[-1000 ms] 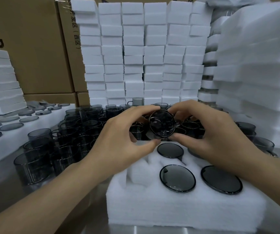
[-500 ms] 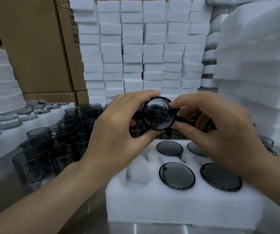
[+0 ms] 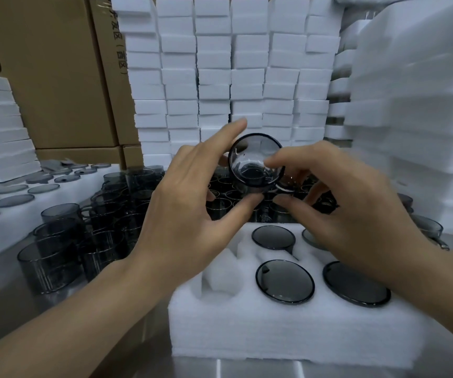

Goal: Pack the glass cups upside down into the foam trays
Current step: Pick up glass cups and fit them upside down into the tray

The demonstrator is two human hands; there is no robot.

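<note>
A smoky grey glass cup [image 3: 255, 162] is held in the air above the far edge of the white foam tray [image 3: 288, 331], its round end facing me. My left hand [image 3: 192, 214] holds it between thumb underneath and forefinger on top. My right hand [image 3: 350, 208] pinches its right side with thumb and fingers. Three cups sit upside down in the tray's pockets: one at the back [image 3: 273, 237], one in the front middle [image 3: 284, 281], one at the front right [image 3: 356, 283]. A fourth is half hidden behind my right hand. The tray's front left pocket [image 3: 220, 279] holds no cup.
Several loose grey cups [image 3: 64, 241] stand crowded on the table to the left and behind the tray. Another foam tray [image 3: 7, 227] with upturned cups lies at the left. Stacks of white foam [image 3: 233, 77] and cardboard boxes [image 3: 56, 77] wall the back; more foam [image 3: 416, 105] rises at the right.
Both hands have raised the cup higher above the tray and turned it. My left forefinger has stretched out over its top.
</note>
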